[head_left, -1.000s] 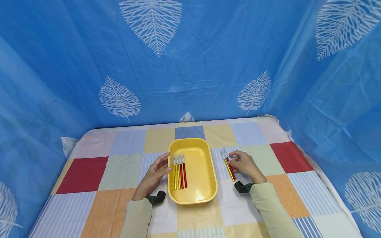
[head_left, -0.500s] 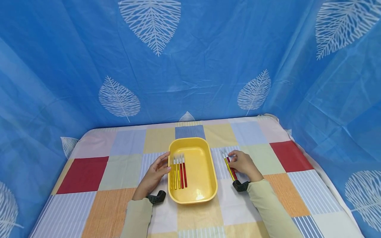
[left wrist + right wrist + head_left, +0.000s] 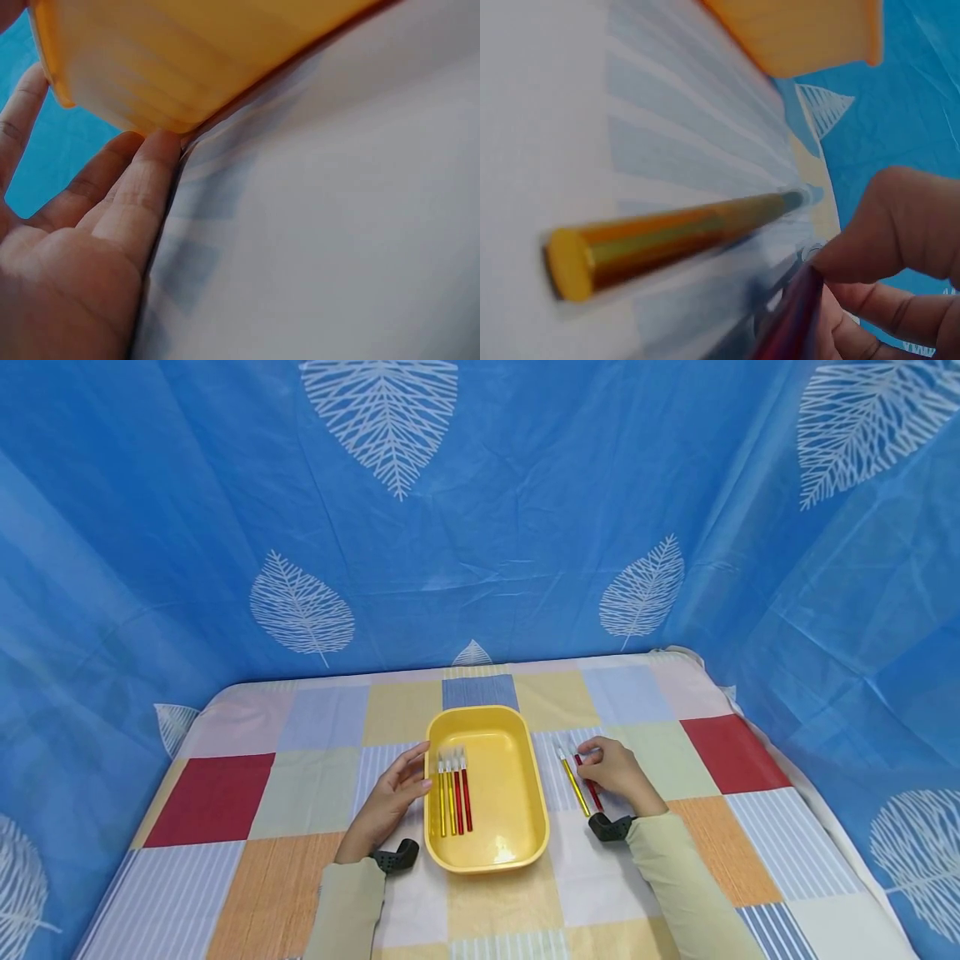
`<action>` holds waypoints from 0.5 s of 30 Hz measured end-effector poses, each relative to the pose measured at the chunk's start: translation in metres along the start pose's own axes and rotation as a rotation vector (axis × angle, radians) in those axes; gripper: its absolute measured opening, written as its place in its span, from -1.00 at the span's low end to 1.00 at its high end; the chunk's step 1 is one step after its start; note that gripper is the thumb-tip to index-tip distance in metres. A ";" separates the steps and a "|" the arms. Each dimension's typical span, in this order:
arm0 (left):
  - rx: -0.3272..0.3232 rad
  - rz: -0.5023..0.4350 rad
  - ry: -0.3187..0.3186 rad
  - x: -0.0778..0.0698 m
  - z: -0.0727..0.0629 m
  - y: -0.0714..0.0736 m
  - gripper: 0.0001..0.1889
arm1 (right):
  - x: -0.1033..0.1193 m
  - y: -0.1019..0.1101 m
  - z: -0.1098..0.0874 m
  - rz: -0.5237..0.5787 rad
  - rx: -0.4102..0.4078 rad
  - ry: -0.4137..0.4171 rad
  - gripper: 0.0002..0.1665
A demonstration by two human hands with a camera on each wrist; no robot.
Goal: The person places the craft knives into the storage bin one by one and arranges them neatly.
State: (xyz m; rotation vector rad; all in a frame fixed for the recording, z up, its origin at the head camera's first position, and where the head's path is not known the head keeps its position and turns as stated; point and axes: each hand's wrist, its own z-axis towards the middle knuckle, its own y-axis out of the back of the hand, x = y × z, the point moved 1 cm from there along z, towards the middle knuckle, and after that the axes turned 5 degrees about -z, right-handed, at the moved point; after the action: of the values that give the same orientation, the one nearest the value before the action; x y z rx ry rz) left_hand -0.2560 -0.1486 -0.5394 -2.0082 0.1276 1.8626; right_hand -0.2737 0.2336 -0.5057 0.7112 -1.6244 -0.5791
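Note:
My right hand (image 3: 613, 770) pinches a slim craft knife with a red metallic handle (image 3: 592, 789), between thumb and fingers. The hand covers part of that handle. Just left of it a gold craft knife (image 3: 574, 787) lies on the cloth, its pale tip pointing away; the right wrist view shows its flat round end close up. My left hand (image 3: 387, 802) rests its fingertips against the left side of a yellow plastic tray (image 3: 510, 863). Inside the tray, along the left wall, two gold craft knives (image 3: 447, 802) and two red ones (image 3: 462, 800) lie side by side, tips away from me.
A patchwork cloth (image 3: 300, 793) covers the table. Blue curtains (image 3: 480, 527) with white leaf prints hang behind and on both sides. A black wrist mount (image 3: 396, 857) sits on the left wrist, another (image 3: 609, 827) on the right.
The red craft knife has shifted right, and a gap now shows between it and the gold one. The right hand moved slightly left, then back right. Left hand and tray stay put.

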 end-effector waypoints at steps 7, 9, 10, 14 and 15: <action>-0.025 0.004 0.017 -0.001 0.000 -0.002 -0.25 | 0.000 0.002 -0.002 0.110 -0.011 -0.067 -0.54; -0.026 0.009 0.014 -0.001 0.000 -0.002 -0.25 | 0.000 0.002 -0.002 0.136 -0.015 -0.080 -0.53; -0.027 0.008 0.015 -0.001 0.000 -0.003 -0.25 | 0.001 0.003 -0.003 0.147 -0.016 -0.082 -0.51; -0.025 0.007 0.015 -0.002 -0.001 -0.003 -0.26 | 0.004 0.005 -0.006 0.194 -0.019 -0.073 -0.48; -0.024 0.009 0.016 -0.002 -0.001 -0.004 -0.26 | 0.006 0.006 -0.006 0.206 -0.021 -0.066 -0.47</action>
State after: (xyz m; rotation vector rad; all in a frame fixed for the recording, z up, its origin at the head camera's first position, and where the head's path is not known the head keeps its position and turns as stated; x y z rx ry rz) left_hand -0.2544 -0.1460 -0.5365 -2.0419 0.1192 1.8625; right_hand -0.2688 0.2338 -0.4965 0.5059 -1.7260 -0.4735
